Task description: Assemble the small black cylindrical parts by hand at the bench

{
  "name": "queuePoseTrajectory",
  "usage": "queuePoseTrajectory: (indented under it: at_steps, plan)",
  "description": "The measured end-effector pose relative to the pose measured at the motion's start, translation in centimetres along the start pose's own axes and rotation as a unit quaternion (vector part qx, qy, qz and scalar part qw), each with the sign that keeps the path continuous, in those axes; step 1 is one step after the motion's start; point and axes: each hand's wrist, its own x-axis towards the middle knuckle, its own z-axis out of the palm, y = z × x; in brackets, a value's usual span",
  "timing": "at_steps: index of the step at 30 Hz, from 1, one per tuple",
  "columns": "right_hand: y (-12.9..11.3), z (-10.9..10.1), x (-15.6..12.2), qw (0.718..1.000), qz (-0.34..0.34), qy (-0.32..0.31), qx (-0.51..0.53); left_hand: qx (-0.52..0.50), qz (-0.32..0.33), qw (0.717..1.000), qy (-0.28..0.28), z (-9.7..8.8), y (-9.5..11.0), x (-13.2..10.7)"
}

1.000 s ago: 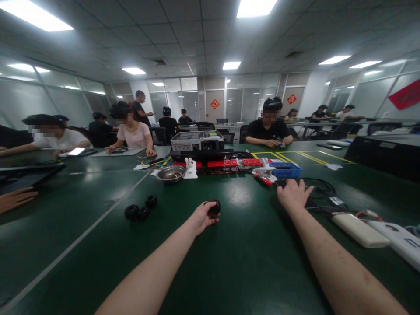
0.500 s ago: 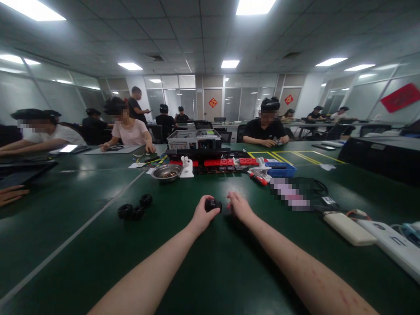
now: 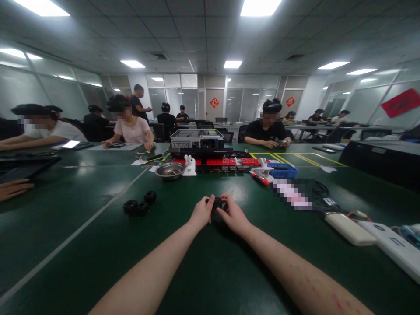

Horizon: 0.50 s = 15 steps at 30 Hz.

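My left hand [image 3: 201, 213] and my right hand [image 3: 232, 214] meet over the green table [image 3: 82, 245], both pinched on a small black round part [image 3: 217, 204] held between them. Most of the part is hidden by my fingers. Three more black round parts [image 3: 139, 204] lie on the table to the left of my left hand.
A metal bowl [image 3: 169, 170], a white clip, red parts, a red-handled tool [image 3: 259, 178], a blue tray [image 3: 281, 169] and an open computer case [image 3: 197, 139] sit beyond my hands. White power banks [image 3: 349, 228] and cables lie at right. Other people sit around; another person's hand [image 3: 13, 189] rests at left.
My right hand came from the far right of the table to the black part and now grips it together with my left hand.
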Motion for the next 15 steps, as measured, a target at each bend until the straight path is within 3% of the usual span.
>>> queuePoseTrajectory:
  at_steps: [2,5,8,11,15]
  plan:
    - [-0.5,-0.4,-0.3,0.995,-0.064,-0.007,-0.081,-0.051,-0.065,0.995,-0.064,-0.1,-0.1,0.5]
    - [-0.9,-0.8,-0.6,0.988,-0.087,-0.007,-0.126,-0.123,-0.077,0.984,-0.108,0.0,-0.2,0.8]
    - [-0.5,-0.9,-0.4,0.992,-0.063,0.0,-0.105,-0.135,-0.047,0.987,-0.068,0.4,-0.3,0.7]
    - [1.0,-1.1,0.3,0.998,0.006,-0.003,-0.067,-0.107,-0.016,0.994,-0.023,0.7,-0.5,0.6]
    - [2.9,-1.7,1.2,0.995,0.092,-0.034,-0.027,-0.07,0.01,0.997,-0.009,1.0,-0.7,0.3]
